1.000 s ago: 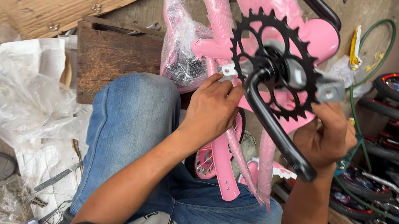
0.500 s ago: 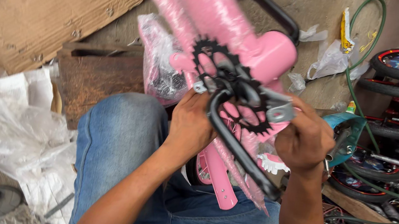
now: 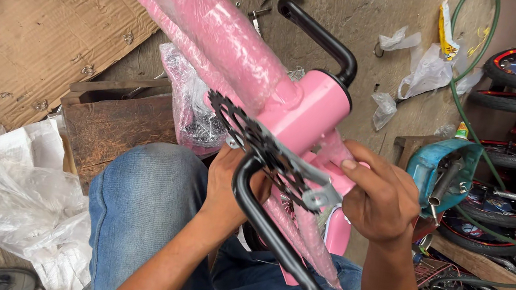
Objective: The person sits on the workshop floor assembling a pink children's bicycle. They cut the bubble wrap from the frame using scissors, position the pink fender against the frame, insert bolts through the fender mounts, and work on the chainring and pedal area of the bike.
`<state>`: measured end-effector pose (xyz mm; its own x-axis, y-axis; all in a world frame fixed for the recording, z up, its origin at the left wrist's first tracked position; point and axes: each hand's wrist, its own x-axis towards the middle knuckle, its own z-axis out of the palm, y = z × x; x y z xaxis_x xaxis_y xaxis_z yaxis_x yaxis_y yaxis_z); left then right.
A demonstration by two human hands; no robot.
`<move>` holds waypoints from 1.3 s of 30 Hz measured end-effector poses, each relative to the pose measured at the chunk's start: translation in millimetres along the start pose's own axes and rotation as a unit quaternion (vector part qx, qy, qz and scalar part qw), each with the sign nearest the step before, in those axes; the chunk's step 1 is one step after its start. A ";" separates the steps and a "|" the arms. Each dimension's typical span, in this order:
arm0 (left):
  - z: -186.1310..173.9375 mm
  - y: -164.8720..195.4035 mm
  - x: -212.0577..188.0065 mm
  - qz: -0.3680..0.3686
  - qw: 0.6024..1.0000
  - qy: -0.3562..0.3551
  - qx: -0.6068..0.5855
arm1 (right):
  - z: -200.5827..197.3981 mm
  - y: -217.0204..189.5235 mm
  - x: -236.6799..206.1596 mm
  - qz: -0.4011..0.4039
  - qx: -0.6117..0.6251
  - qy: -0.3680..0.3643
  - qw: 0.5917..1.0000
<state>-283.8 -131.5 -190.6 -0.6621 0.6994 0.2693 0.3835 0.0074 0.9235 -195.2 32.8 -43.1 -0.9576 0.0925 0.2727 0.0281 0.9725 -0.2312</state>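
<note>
Here, in the head view, the work in hand looks like fitting the crank set into the bottom of a pink bike frame [image 3: 243, 62], which rests across the person's lap, still partly wrapped in clear plastic. The black toothed chainring [image 3: 252, 141] sits against the frame's round shell, and one black crank arm [image 3: 273, 231] runs down from it toward the knees, while the other crank arm [image 3: 320, 36] sticks up beyond the shell. The left hand [image 3: 232, 185] is tucked under the chainring, its fingers curled around the base of the lower crank arm; how tightly they press I cannot tell. The right hand [image 3: 381, 199] comes in from the other side, fingers pressed together against the frame just beyond a flat grey wrench [image 3: 310, 179] lying between thumb and chainring. Both forearms rise from the lap, wrists bent inward. By my judgement, the next move calls for steadying the crank while turning the wrench.
</note>
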 end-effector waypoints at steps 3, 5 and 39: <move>3.3 -3.2 -1.8 -0.014 0.999 0.010 -0.027 | -0.4 -1.5 -2.2 0.014 -0.004 -0.002 1.000; 5.1 -5.3 -3.7 -0.024 0.999 0.005 -0.032 | -1.6 -4.1 -4.7 0.034 -0.029 -0.008 0.999; 1.3 -1.0 2.2 -0.004 1.000 -0.017 -0.002 | -7.0 -5.2 -3.4 0.110 0.120 0.027 0.986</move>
<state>-284.8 -129.0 -191.2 -0.6423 0.7237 0.2524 0.3762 0.0108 0.9265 -190.1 29.0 -36.3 -0.9189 0.3129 0.2402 0.1577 0.8495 -0.5034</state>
